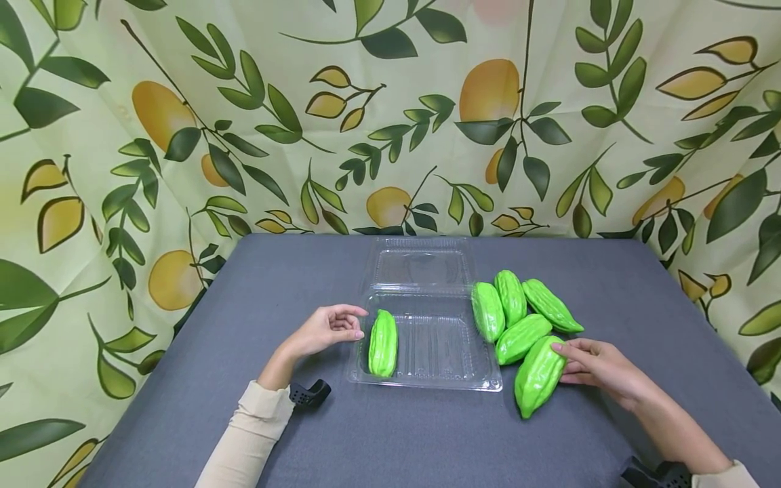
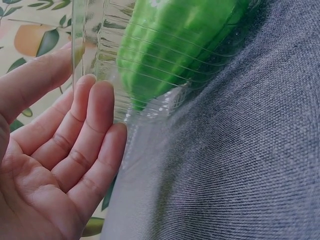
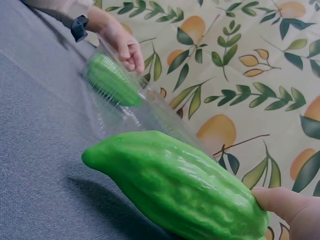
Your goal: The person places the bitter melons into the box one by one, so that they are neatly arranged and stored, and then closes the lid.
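Note:
My right hand [image 1: 601,369] pinches one end of a glossy green bitter melon [image 1: 539,379], its thumb on the ridged skin. In the right wrist view this bitter melon [image 3: 185,185] is tilted, with a shadow on the cloth below. A clear plastic clamshell container [image 1: 445,352] lies with its lid [image 1: 421,268] folded back. Inside, along the left side, another bitter melon [image 1: 383,344] lies lengthwise. My left hand [image 1: 329,330] is at the container's left rim with loosely bent fingers. In the left wrist view its fingertips [image 2: 102,92] are close to the clear wall; contact is unclear.
Several more bitter melons [image 1: 523,339] lie grouped beside the container's right edge, close to my right hand. Grey cloth [image 1: 293,271] covers the table. Behind it hangs a leaf-and-fruit patterned curtain [image 1: 342,156]. Both wrists carry black bands [image 1: 310,393].

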Demonstrator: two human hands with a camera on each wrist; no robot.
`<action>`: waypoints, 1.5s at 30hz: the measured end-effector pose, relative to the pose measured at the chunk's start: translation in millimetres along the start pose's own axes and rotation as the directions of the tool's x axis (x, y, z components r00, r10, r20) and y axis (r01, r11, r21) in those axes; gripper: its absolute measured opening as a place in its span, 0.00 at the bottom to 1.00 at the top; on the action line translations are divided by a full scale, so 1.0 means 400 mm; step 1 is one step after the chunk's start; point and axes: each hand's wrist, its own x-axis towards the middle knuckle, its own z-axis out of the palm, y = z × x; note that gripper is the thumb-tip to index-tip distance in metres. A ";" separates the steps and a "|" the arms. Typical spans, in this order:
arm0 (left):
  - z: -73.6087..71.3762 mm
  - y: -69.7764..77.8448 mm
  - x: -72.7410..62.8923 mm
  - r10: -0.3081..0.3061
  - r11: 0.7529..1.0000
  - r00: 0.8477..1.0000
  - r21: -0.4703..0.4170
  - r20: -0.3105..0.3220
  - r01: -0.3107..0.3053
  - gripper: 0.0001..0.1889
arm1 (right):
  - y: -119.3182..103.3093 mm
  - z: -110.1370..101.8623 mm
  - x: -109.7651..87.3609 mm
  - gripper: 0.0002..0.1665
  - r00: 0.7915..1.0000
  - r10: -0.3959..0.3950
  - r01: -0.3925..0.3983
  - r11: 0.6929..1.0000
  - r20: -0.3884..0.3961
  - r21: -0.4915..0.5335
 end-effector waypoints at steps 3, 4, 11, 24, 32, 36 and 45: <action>0.000 0.000 0.001 -0.004 1.000 1.000 0.003 -0.004 0.004 0.24 | -0.005 -0.003 -0.001 0.31 1.000 -0.014 0.014 1.000 -0.003 -0.006; 0.000 0.000 0.002 -0.006 1.000 1.000 0.004 -0.006 0.006 0.24 | -0.006 -0.003 -0.002 0.30 1.000 -0.018 0.018 1.000 -0.003 -0.010; 0.000 -0.005 0.003 -0.008 1.000 1.000 0.017 -0.007 0.008 0.23 | -0.021 -0.003 -0.004 0.34 1.000 -0.025 0.025 0.999 -0.010 -0.031; -0.001 -0.007 0.001 -0.008 1.000 1.000 0.013 -0.006 0.008 0.24 | -0.051 0.001 0.006 0.36 0.997 -0.078 0.077 0.996 -0.010 -0.035; -0.001 -0.004 0.002 -0.008 1.000 1.000 0.008 -0.004 0.008 0.24 | -0.066 0.008 0.011 0.36 0.994 -0.107 0.106 0.994 -0.004 -0.028; -0.002 -0.003 0.000 -0.009 1.000 1.000 0.006 -0.002 0.009 0.24 | -0.071 0.014 0.013 0.38 0.995 -0.100 0.100 0.995 -0.007 -0.027; -0.001 -0.003 0.000 -0.007 1.000 1.000 0.004 -0.005 0.007 0.24 | -0.089 0.031 0.023 0.39 0.994 -0.110 0.110 0.994 -0.003 -0.012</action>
